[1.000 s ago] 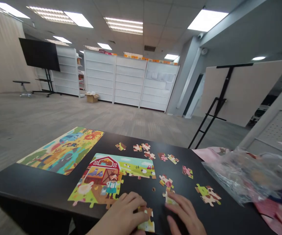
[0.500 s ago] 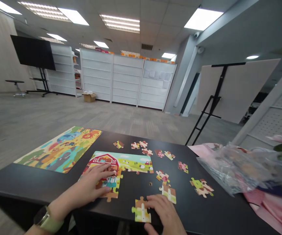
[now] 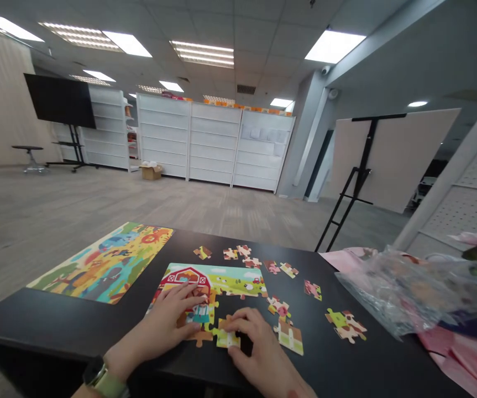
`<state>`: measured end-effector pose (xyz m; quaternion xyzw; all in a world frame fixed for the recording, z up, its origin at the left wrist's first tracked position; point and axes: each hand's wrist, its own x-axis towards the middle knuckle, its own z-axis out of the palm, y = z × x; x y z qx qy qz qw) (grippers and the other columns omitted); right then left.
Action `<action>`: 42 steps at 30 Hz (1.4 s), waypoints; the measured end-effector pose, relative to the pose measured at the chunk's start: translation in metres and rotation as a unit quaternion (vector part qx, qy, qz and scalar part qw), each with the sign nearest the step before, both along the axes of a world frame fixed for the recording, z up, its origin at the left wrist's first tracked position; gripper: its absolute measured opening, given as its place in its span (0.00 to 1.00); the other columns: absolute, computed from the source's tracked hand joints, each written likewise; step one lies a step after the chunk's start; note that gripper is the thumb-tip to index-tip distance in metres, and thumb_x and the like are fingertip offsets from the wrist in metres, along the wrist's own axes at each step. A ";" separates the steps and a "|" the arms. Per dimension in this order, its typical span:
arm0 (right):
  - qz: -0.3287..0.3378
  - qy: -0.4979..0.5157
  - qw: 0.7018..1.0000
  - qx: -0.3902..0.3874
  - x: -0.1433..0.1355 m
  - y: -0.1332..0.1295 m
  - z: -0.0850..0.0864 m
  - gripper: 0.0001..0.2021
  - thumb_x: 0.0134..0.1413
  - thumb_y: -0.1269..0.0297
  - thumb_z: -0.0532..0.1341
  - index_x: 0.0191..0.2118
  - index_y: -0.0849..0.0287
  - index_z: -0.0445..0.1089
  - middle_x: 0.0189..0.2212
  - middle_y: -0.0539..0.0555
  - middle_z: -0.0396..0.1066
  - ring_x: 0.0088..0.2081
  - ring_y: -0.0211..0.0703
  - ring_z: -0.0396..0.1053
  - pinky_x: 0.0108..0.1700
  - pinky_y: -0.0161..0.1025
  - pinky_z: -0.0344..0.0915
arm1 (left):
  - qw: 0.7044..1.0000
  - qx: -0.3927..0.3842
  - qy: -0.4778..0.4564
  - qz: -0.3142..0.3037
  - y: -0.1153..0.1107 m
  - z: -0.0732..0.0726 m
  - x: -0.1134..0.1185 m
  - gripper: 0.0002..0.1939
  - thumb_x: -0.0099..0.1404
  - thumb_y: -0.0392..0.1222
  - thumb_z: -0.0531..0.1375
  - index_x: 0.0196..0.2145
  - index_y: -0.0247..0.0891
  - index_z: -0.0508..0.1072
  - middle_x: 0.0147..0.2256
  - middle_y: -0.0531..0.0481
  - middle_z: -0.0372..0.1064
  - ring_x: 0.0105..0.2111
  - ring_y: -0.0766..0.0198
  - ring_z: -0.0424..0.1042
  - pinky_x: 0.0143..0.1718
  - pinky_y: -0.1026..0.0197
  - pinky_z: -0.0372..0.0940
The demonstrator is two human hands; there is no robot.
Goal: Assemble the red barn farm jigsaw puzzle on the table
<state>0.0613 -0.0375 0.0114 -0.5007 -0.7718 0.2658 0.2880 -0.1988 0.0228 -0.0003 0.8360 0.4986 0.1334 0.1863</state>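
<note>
A partly joined farm jigsaw [image 3: 238, 279], with a red barn at its left, lies on the black table. My left hand [image 3: 166, 318], wearing a watch, rests on the barn part with its fingers spread. In my right hand [image 3: 258, 345], thumb and fingers grip a green-and-brown puzzle piece [image 3: 225, 338] beside the jigsaw's lower edge. That piece touches or nearly touches the joined part; whether it interlocks I cannot tell. Just right of this hand lie a fence piece [image 3: 290, 337] and a pig piece [image 3: 278, 307].
A colourful animal picture [image 3: 105, 262] lies at the table's left. Several loose pieces [image 3: 244, 250] are along the back, and a joined cluster [image 3: 346, 325] is at the right. Clear plastic wrapping [image 3: 412, 287] and pink cloth [image 3: 449, 354] cover the right end.
My right hand has moved left and away from me, bringing the piece against or close to the jigsaw. My left hand stays on the barn. The camera view has shifted slightly.
</note>
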 end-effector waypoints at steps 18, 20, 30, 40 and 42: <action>0.050 -0.069 0.992 0.089 -0.006 0.010 -0.005 0.16 0.56 0.80 0.58 0.43 0.53 0.75 0.49 0.55 0.70 0.51 0.47 0.69 0.55 0.44 0.68 | 1.000 -0.001 -0.006 -0.008 0.002 0.003 0.001 0.28 0.65 0.50 0.65 0.61 0.55 0.70 0.68 0.47 0.56 0.69 0.44 0.52 0.68 0.37 0.48; 0.049 -0.070 0.993 0.084 -0.006 0.010 -0.005 0.16 0.56 0.80 0.58 0.44 0.53 0.75 0.49 0.55 0.70 0.52 0.47 0.69 0.55 0.44 0.68 | 1.000 -0.002 -0.007 -0.010 0.002 0.003 0.001 0.28 0.65 0.50 0.65 0.61 0.55 0.70 0.68 0.48 0.56 0.69 0.44 0.52 0.67 0.38 0.48; 0.029 -0.034 0.996 0.074 -0.007 0.001 -0.006 0.19 0.45 0.79 0.60 0.44 0.56 0.72 0.45 0.55 0.71 0.49 0.47 0.70 0.54 0.42 0.68 | 1.000 -0.015 0.000 -0.003 0.000 0.005 0.000 0.27 0.66 0.49 0.64 0.62 0.55 0.69 0.69 0.49 0.54 0.69 0.44 0.51 0.68 0.36 0.46; 0.067 -0.043 0.990 0.119 -0.002 -0.004 -0.027 0.15 0.45 0.76 0.62 0.39 0.54 0.74 0.44 0.55 0.72 0.46 0.46 0.71 0.50 0.38 0.69 | 1.000 -0.010 -0.014 0.003 0.001 0.005 0.001 0.27 0.65 0.48 0.65 0.61 0.56 0.70 0.68 0.49 0.56 0.69 0.44 0.52 0.67 0.37 0.47; 0.055 -0.029 0.989 0.133 -0.001 -0.003 -0.030 0.15 0.42 0.77 0.62 0.38 0.55 0.74 0.43 0.55 0.72 0.45 0.46 0.72 0.48 0.37 0.70 | 1.000 -0.013 -0.012 0.002 0.001 0.007 0.002 0.26 0.65 0.49 0.64 0.61 0.55 0.70 0.68 0.48 0.56 0.69 0.43 0.52 0.67 0.36 0.47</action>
